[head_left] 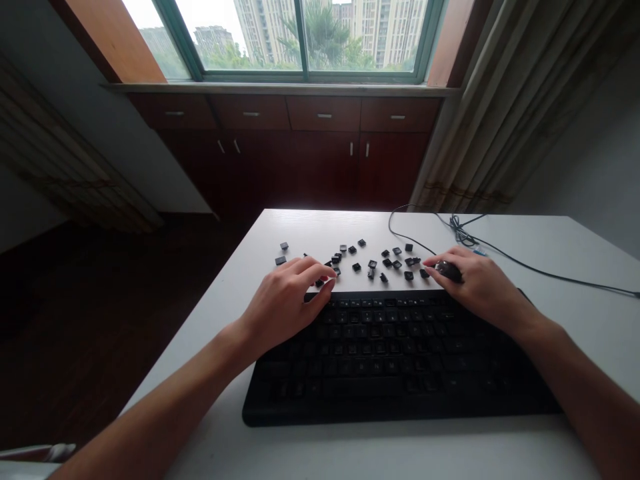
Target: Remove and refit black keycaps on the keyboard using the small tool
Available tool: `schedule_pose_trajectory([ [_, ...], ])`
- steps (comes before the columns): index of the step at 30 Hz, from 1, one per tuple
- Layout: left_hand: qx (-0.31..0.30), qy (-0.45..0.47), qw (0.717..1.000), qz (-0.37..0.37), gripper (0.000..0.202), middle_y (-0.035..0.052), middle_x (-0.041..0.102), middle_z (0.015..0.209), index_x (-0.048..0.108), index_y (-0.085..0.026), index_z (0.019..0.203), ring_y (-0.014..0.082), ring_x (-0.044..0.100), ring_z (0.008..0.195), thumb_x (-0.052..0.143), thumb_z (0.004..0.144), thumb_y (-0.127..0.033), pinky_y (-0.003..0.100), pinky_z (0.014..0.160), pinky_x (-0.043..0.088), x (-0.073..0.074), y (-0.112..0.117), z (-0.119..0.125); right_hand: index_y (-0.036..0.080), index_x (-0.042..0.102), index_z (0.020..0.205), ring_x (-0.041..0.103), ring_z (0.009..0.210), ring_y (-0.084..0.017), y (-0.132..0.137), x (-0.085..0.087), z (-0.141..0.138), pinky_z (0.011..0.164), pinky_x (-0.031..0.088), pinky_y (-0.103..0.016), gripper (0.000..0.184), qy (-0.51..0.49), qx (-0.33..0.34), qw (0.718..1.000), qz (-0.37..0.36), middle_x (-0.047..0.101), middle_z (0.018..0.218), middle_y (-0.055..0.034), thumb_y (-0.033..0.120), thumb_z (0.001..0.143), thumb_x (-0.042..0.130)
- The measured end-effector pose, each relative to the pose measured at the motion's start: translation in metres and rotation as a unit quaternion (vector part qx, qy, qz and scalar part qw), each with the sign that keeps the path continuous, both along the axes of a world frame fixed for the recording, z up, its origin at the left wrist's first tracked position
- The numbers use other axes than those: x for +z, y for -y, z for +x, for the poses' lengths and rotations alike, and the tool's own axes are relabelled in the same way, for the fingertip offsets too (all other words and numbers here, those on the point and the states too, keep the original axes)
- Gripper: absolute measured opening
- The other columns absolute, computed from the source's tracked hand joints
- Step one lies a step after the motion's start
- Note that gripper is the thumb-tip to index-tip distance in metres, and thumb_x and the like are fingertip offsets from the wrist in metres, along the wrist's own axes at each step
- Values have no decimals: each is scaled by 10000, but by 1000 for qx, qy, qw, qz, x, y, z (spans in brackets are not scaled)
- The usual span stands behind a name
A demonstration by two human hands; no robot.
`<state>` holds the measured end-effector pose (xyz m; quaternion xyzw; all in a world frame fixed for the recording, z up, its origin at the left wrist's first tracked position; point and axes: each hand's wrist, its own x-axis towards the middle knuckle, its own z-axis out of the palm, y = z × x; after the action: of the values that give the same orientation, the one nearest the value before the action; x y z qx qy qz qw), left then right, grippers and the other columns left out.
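A black keyboard (380,373) lies on the white table, with gaps where several keys show no cap. Behind its back edge loose black keycaps (373,265) are scattered, some upside down. My left hand (287,297) is over the keyboard's back left corner, thumb and index tips nearly together among the keycaps. Whatever sits between those tips is too small to make out. Above the keyboard's back right part, my right hand (477,283) is closed around a small, dark, rounded object (449,270); its exact kind does not show. A few keycaps lie beside its fingertips.
A dark cable (540,263) runs across the table's (590,247) right side, bunched behind my right hand. The table's far edge faces red-brown cabinets (320,163) under a window. Curtains (480,120) hang at both sides.
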<state>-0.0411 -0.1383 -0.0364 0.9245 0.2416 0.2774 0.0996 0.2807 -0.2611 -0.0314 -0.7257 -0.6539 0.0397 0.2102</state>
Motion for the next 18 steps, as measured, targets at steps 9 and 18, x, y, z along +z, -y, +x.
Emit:
schedule_pose_trajectory([
  [9,8,-16,1000,0,169,36,704,1023,691,-211,1064,159,629,844,551,981,-258,302,735,510,-3,1,0,239,737,1101,699,818,-226,3,-1,-9,776,549,-375,269,57,7,998,15,709,1101,-60,379,952,562],
  [18,-2,-29,1000,2,180,46,704,1033,689,-199,1056,177,629,883,536,994,-273,334,786,514,-4,6,2,221,648,1172,715,971,-257,11,-1,-30,891,553,-383,245,39,55,996,59,725,1180,-62,258,957,536],
])
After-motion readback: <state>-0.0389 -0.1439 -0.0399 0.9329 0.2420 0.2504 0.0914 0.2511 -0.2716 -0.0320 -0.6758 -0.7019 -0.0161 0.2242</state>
